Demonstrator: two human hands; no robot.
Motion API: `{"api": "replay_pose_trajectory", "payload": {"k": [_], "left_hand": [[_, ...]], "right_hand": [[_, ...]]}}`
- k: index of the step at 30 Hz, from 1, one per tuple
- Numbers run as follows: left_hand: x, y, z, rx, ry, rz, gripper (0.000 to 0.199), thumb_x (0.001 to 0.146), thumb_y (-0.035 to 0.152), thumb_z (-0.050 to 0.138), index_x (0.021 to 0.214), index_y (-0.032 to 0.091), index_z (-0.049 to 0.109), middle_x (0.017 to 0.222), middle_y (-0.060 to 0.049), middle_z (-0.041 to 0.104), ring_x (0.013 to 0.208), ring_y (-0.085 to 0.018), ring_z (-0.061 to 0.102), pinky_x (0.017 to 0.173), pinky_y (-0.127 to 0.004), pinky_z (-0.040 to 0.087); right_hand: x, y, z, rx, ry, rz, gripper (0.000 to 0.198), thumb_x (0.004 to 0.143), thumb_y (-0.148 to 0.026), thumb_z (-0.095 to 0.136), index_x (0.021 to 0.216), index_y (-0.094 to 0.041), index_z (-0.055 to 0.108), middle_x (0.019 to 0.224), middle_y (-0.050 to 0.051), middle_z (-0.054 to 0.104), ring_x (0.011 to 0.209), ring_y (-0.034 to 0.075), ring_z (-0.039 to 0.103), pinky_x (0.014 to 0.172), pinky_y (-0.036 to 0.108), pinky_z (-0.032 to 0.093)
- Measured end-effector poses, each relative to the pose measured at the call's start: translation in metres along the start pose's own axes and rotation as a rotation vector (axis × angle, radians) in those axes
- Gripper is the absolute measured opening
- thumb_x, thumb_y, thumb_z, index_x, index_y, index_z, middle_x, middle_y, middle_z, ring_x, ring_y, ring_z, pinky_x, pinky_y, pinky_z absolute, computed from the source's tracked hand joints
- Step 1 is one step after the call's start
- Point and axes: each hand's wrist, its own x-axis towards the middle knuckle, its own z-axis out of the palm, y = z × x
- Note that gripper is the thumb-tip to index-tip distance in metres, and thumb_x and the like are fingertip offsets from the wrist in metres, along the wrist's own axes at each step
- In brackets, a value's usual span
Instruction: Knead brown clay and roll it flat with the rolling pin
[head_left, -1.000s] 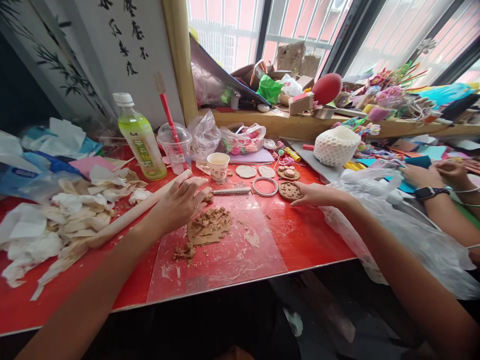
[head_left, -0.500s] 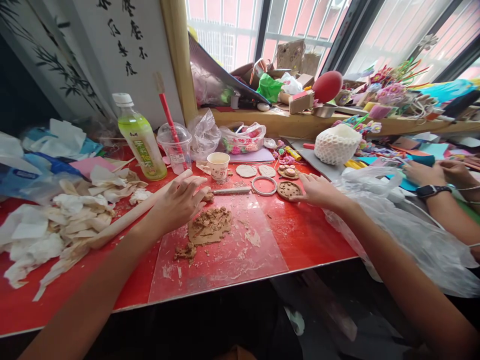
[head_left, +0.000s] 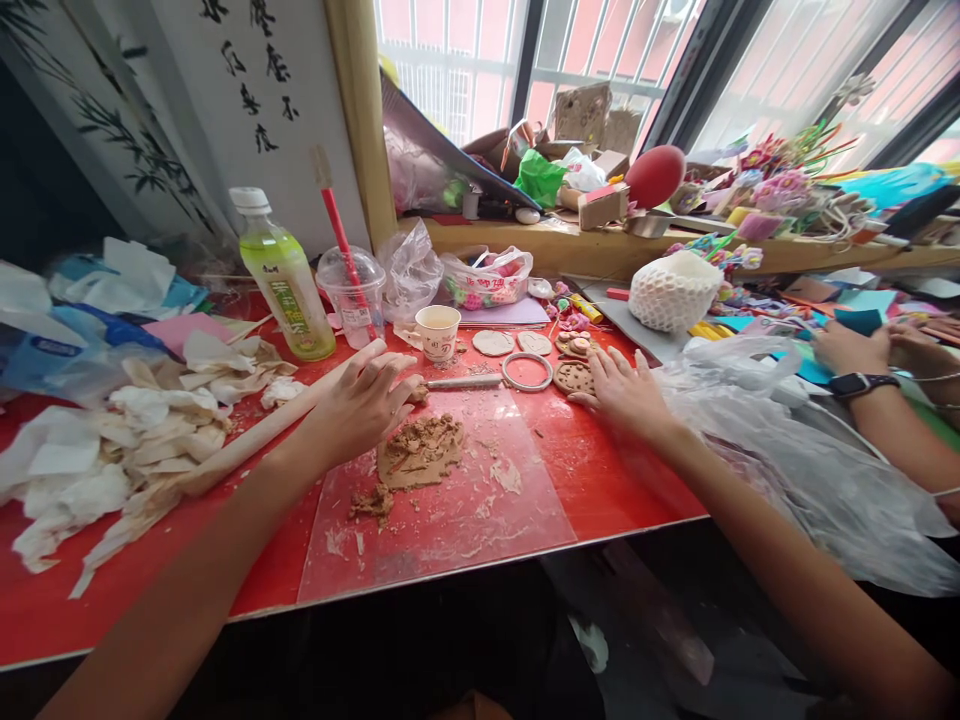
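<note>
My left hand [head_left: 366,396] rests over the end of a wooden rolling pin [head_left: 259,437], its fingers loosely spread. By its fingertips is a small brown clay lump [head_left: 418,394]; I cannot tell whether they touch. My right hand [head_left: 626,392] lies with fingers outstretched over the right side of a round brown clay disc [head_left: 571,377] dotted with dark marks, covering part of it. Left of that disc lies a metal-looking ring [head_left: 528,371], with a thin grey stick-like tool [head_left: 465,382] beside it. A flattened, crumbly brown clay piece [head_left: 421,455] sits on a clear sheet [head_left: 480,525].
Behind are a paper cup [head_left: 437,333], pale clay discs [head_left: 493,343], a lidded plastic cup [head_left: 352,300] and a green drink bottle [head_left: 285,280]. Crumpled tissues [head_left: 161,430] lie left. At right, a plastic bag [head_left: 795,450] is near another person's hands [head_left: 851,352].
My right hand has shifted slightly left and turned flatter, now covering more of the dotted clay disc. My left hand has stayed nearly still.
</note>
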Motion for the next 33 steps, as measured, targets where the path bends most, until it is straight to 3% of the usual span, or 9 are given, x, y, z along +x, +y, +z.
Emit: {"api": "replay_pose_trajectory", "payload": {"k": [5, 7, 11, 14, 20, 27, 33], "left_hand": [[0.000, -0.001, 0.002, 0.038, -0.011, 0.014, 0.028, 0.089, 0.024, 0.046, 0.112, 0.010, 0.056, 0.125, -0.020, 0.045, 0.117, -0.033, 0.040, 0.092, -0.047, 0.039], [0.000, -0.001, 0.002, 0.025, 0.001, 0.010, 0.029, 0.089, 0.027, 0.047, 0.110, 0.011, 0.057, 0.125, -0.020, 0.045, 0.117, -0.033, 0.040, 0.092, -0.048, 0.039], [0.001, -0.001, 0.001, -0.041, 0.021, -0.002, 0.031, 0.089, 0.027, 0.047, 0.114, 0.010, 0.055, 0.126, -0.020, 0.044, 0.119, -0.033, 0.039, 0.094, -0.048, 0.038], [0.001, -0.001, 0.000, -0.061, 0.009, -0.006, 0.031, 0.089, 0.027, 0.046, 0.113, 0.010, 0.056, 0.125, -0.020, 0.045, 0.121, -0.033, 0.037, 0.095, -0.049, 0.037], [-0.001, -0.001, 0.002, -0.145, 0.015, -0.053, 0.030, 0.088, 0.023, 0.048, 0.115, 0.012, 0.055, 0.125, -0.018, 0.044, 0.123, -0.033, 0.036, 0.097, -0.049, 0.035], [0.000, -0.001, -0.001, -0.051, -0.020, -0.010, 0.030, 0.090, 0.025, 0.043, 0.114, 0.010, 0.055, 0.123, -0.020, 0.044, 0.120, -0.033, 0.037, 0.095, -0.049, 0.037], [0.000, -0.001, -0.002, -0.037, -0.025, -0.015, 0.031, 0.090, 0.023, 0.044, 0.116, 0.010, 0.053, 0.122, -0.019, 0.046, 0.120, -0.032, 0.038, 0.098, -0.049, 0.036]], "right_hand": [[0.001, 0.001, -0.001, 0.085, -0.041, 0.019, 0.079, 0.087, -0.060, 0.027, 0.140, -0.001, 0.030, 0.141, 0.021, 0.038, 0.131, 0.032, 0.032, 0.107, 0.052, 0.020], [0.007, 0.008, -0.003, 0.138, -0.055, -0.022, 0.069, 0.089, -0.055, 0.028, 0.138, -0.007, 0.037, 0.139, 0.018, 0.042, 0.128, 0.031, 0.037, 0.103, 0.052, 0.028], [0.038, 0.027, -0.008, 0.199, 0.125, -0.118, 0.040, 0.091, -0.036, 0.034, 0.119, -0.022, 0.060, 0.130, 0.011, 0.051, 0.118, 0.026, 0.045, 0.095, 0.042, 0.038], [0.066, 0.037, -0.005, 0.246, 0.097, -0.272, 0.032, 0.089, -0.029, 0.041, 0.105, -0.023, 0.068, 0.127, 0.008, 0.052, 0.115, 0.023, 0.047, 0.095, 0.038, 0.039], [0.096, 0.039, 0.006, 0.253, 0.009, -0.398, 0.025, 0.080, -0.023, 0.051, 0.094, -0.023, 0.071, 0.122, 0.008, 0.055, 0.114, 0.025, 0.047, 0.094, 0.040, 0.040], [0.104, 0.032, 0.004, 0.289, -0.022, -0.444, 0.021, 0.077, -0.017, 0.052, 0.082, -0.018, 0.072, 0.122, 0.010, 0.056, 0.115, 0.027, 0.045, 0.097, 0.044, 0.036], [0.099, 0.015, -0.010, 0.401, 0.000, -0.430, 0.024, 0.085, -0.026, 0.047, 0.093, -0.017, 0.067, 0.109, 0.011, 0.061, 0.102, 0.022, 0.054, 0.088, 0.038, 0.042]]}}
